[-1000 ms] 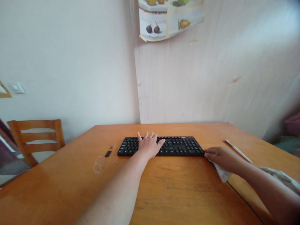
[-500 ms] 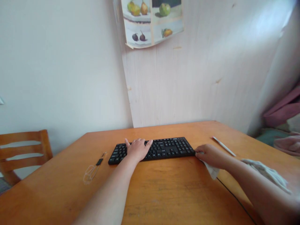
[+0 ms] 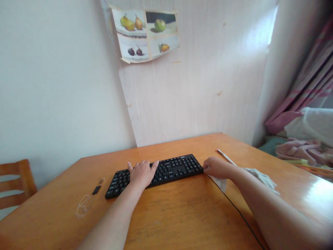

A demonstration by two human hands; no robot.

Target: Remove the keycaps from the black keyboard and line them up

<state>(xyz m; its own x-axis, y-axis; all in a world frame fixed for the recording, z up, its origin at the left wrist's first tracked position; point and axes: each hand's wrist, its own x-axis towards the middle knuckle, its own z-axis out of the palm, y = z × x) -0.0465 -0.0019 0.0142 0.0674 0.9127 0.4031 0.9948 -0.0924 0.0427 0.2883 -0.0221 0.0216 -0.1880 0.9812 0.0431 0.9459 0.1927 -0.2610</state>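
Black keyboard (image 3: 179,170) lay aslant on the wooden table (image 3: 177,211). Left hand (image 3: 142,173) rested across it, fingers spread; right hand (image 3: 216,167), curled at its right end, apparently pinched a white cloth (image 3: 222,185).

Bare to the edge of the view — a person's left forearm (image 3: 114,215) and right forearm (image 3: 267,205), smooth and rounded, narrow toward the wrists (image 3: 135,192); the left hand (image 3: 142,174) has slim, blunt-tipped fingers (image 3: 144,163), the right hand (image 3: 218,167) a rounded back — nails too small to make out
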